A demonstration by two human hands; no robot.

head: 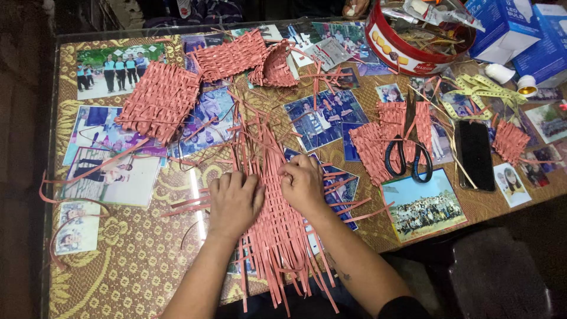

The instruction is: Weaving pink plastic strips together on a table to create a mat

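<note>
**Where things lie on the table**

The half-woven mat (274, 218) lies at the near middle of the table (136, 260), with the left hand (234, 202) and right hand (302, 184) resting on it side by side. Behind and to the left lie two finished woven panels (159, 100), with a curved woven piece (274, 66) just right of them. To the right, scissors (409, 155) lie on another woven piece, a phone (475, 155) beside them. The round tin (407, 41) stands at the far right, boxes (520, 29) beyond it.
</note>
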